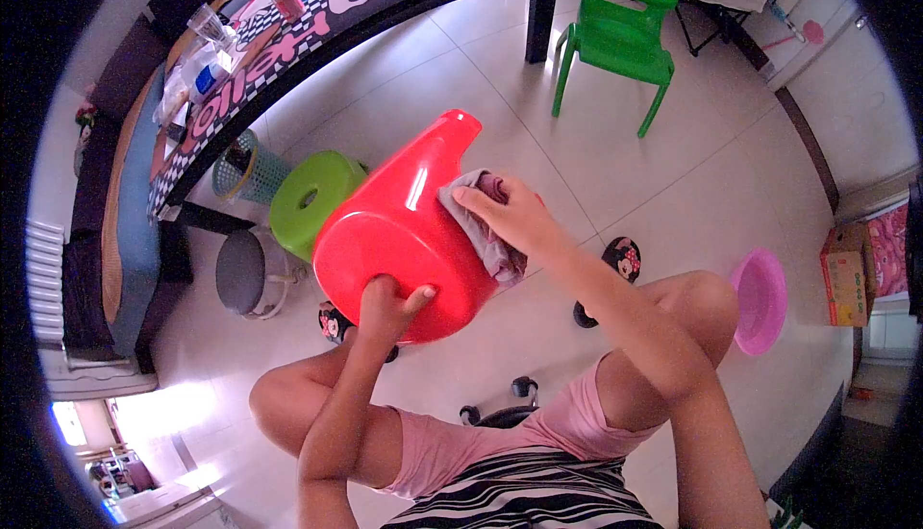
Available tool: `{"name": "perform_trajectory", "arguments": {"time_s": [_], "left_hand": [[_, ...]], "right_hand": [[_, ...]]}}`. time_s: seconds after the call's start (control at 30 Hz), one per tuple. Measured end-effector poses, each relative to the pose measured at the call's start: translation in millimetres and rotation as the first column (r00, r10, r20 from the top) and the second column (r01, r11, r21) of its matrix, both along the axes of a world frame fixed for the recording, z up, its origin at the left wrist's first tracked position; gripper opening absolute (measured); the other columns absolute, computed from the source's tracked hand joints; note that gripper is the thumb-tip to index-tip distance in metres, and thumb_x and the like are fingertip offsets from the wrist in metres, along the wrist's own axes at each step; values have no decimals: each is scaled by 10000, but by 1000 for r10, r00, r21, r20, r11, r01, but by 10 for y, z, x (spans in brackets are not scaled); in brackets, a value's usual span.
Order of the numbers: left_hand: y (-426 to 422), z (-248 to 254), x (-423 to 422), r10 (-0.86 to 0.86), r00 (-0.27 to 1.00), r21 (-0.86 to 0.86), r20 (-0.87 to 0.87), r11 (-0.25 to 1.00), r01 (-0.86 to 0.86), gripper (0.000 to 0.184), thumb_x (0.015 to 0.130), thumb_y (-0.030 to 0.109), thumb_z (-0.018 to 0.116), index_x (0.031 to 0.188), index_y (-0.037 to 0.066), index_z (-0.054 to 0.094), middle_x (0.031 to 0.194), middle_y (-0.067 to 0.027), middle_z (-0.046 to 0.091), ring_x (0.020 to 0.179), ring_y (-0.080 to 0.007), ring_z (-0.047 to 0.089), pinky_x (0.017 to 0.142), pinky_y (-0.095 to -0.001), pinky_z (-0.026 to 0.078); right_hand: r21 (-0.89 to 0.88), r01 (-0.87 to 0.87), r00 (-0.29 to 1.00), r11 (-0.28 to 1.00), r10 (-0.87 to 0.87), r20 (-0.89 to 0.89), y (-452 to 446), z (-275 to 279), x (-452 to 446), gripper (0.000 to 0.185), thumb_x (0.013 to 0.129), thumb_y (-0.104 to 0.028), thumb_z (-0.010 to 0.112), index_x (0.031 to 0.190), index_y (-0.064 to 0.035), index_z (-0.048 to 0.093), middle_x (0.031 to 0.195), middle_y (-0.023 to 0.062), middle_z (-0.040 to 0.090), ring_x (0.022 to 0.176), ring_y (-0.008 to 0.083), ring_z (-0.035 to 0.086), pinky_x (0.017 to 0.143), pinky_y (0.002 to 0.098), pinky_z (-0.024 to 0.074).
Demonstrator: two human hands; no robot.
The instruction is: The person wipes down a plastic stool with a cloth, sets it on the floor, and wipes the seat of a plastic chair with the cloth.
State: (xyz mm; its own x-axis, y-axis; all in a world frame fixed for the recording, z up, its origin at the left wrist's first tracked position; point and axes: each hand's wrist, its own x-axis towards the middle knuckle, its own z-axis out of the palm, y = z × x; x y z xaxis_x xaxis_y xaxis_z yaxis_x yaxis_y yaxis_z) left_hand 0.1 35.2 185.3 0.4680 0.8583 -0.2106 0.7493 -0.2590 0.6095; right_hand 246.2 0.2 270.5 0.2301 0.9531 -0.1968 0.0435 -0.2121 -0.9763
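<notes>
A shiny red plastic stool (pixel 385 236) is held up in front of me, tipped on its side with its round seat facing me. My left hand (pixel 386 310) grips it at the seat, the fingers tucked into the hole there and the thumb lying outside. Against the stool's right side, my right hand (pixel 510 217) presses a folded grey and maroon cloth (pixel 478 231). Its fingers are closed around the cloth, and some of them are hidden behind it.
Left of the red stool stand a green stool (pixel 315 197), a grey round stool (pixel 248 270) and a mesh bin (pixel 252 172). A patterned table (pixel 332 24) runs along the back. A green chair (pixel 625 24) stands behind; a pink basin (pixel 760 303) sits right.
</notes>
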Motion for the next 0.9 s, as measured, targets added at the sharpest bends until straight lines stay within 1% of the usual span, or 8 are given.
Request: {"name": "perform_trajectory", "arguments": {"time_s": [0.03,0.13,0.2,0.37,0.43,0.5,0.73,0.9], "left_hand": [[11,-25,-16,1,1000,11,17,1000,-2,415,783,317,762,842,-63,605,810,-193,671,757,-287,648,694,-422,504],[51,23,-52,22,995,-223,100,975,0,506,783,339,766,992,-80,573,910,-182,672,833,-276,640,746,-428,499],[44,-9,-60,60,996,-251,62,967,-43,587,792,344,760,1118,-76,512,1029,-178,646,936,-266,612,810,-423,483],[-63,217,95,76,893,-268,443,962,51,675,734,448,777,1112,-62,547,1042,-181,651,1008,-265,614,864,-398,468],[-88,209,101,116,879,-353,463,933,63,727,744,424,777,1228,-37,491,1139,-142,631,1084,-240,581,928,-395,445],[-80,177,110,102,866,-322,489,944,70,730,737,412,786,1232,-32,485,1128,-138,627,1071,-245,581,914,-400,449],[-5,170,53,91,934,-279,345,960,9,724,721,410,802,1209,-29,497,1161,-165,589,1080,-243,561,889,-406,451],[-8,-134,28,172,780,-338,601,940,54,771,722,401,808,1257,-27,454,1244,-169,529,1160,-277,512,977,-408,402]], "right_hand": [[11,-9,999,1000,9,-34,8,-36,8,340,864,-392,660,877,-53,677,719,3,630,620,105,572,566,283,471],[59,-5,988,998,14,-154,15,-120,-16,307,879,-366,651,883,-60,676,729,-25,621,631,77,557,560,257,460],[104,42,967,994,-14,-256,-28,-101,-88,285,884,-341,650,895,-57,673,734,-29,620,641,72,559,564,246,457],[207,30,981,978,11,-193,-47,-20,-143,265,881,-300,662,929,-40,658,760,-29,617,678,51,551,589,235,458],[215,7,987,977,28,-161,-59,-3,-158,259,881,-287,663,932,-33,655,779,-25,623,695,48,553,597,237,463],[197,-3,988,980,33,-151,-72,33,-158,254,882,-277,661,929,-27,655,799,-19,632,711,48,560,604,242,468],[241,103,969,965,-42,-245,-68,80,-175,238,883,-260,662,919,-25,656,787,-24,629,699,43,557,602,217,467],[287,86,980,954,-29,-196,-68,57,-185,233,878,-254,666,911,-24,652,780,-27,624,694,44,555,603,216,468]]}}
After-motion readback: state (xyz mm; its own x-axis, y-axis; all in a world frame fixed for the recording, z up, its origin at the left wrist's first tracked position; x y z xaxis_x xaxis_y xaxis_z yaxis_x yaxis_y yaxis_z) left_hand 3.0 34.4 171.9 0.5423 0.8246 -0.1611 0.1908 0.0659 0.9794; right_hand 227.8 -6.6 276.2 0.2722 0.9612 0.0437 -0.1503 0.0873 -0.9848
